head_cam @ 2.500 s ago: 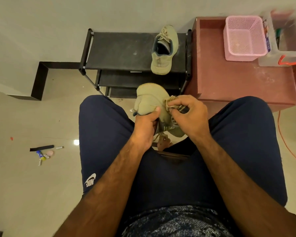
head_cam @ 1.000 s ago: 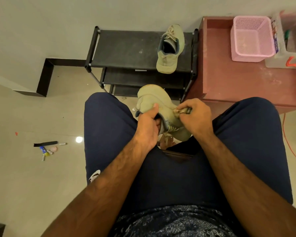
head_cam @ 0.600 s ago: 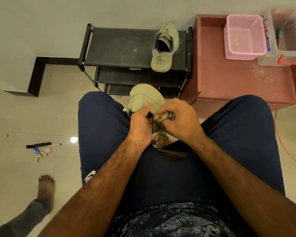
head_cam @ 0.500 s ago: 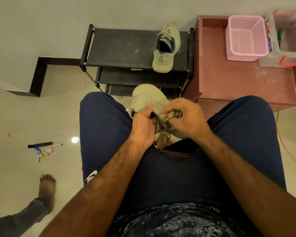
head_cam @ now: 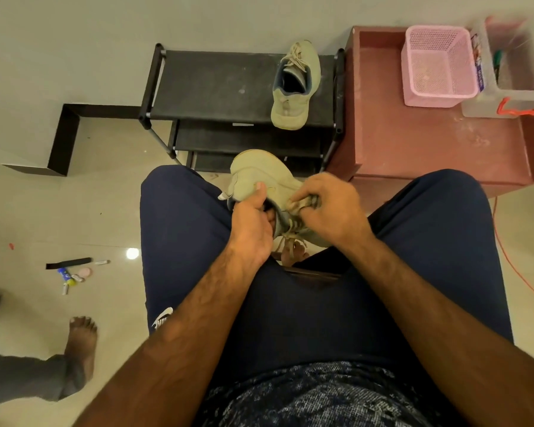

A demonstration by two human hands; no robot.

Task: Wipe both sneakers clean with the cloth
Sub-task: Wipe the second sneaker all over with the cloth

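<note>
Sneaker (head_cam: 290, 112) on rack (head_cam: 216, 84), basket (head_cam: 437, 97) beside bin (head_cam: 487, 107)

Warm, yellowish indoor light, rather dim and even, falls from above. A small round glare spot (head_cam: 132, 253) shines on the glossy floor (head_cam: 74, 211) at the left, and soft shadow pools under the shoe rack (head_cam: 228, 87). The sneaker (head_cam: 259, 171) in the middle is sharp. The clear box (head_cam: 512, 72) at far right is smeared, and straight lines bow toward the edges.

Before the shoe rack (head_cam: 216, 87), your left grip (head_cam: 252, 229) holds the sneaker (head_cam: 253, 167) while your right grip (head_cam: 333, 208) pinches the cloth (head_cam: 302, 203) against it.
</note>
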